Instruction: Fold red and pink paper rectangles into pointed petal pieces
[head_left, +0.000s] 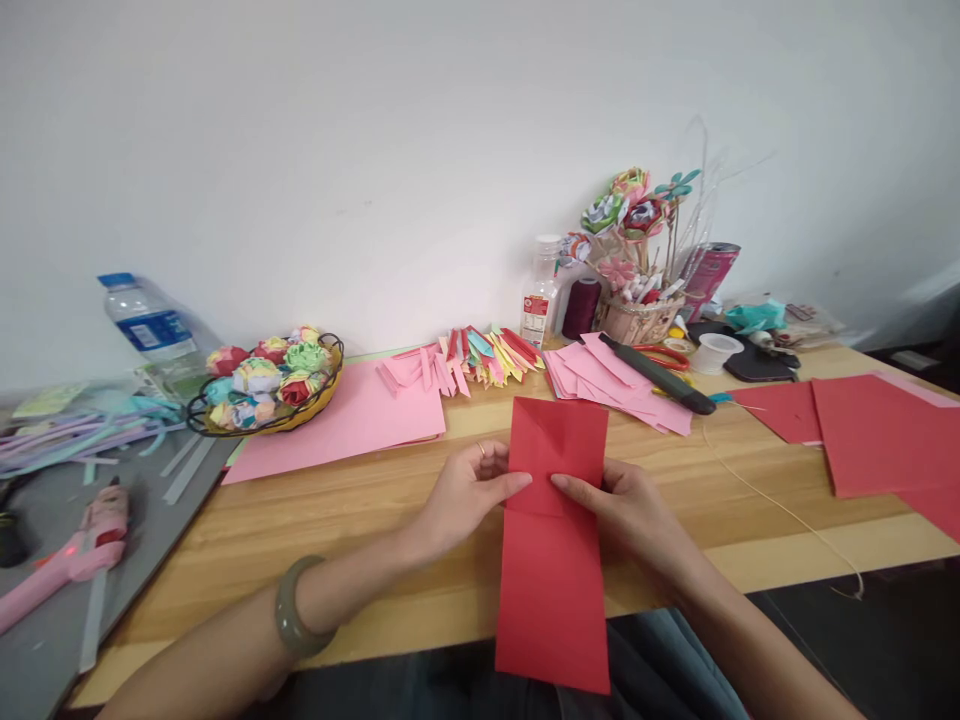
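A long strip of red paper (553, 590), with a crease across it above the middle, is held up over the table's front edge. My left hand (480, 490) pinches its left edge, thumb on the front face and fingers behind. On the right edge my right hand (622, 505) grips it the same way, its fingers mostly hidden by the paper. Both thumbs lie just above the crease, pointing at each other. The lower part of the strip hangs past the table edge, over my lap.
Pink sheets (360, 415) lie beside a basket of paper flowers (334, 390). Folded paper strips (487, 355), pink pieces (600, 385) and a dark-handled tool (660, 375) lie behind my hands. Red sheets (885, 430) are at right; a pink glue gun (94, 550) rests on a grey mat (161, 535).
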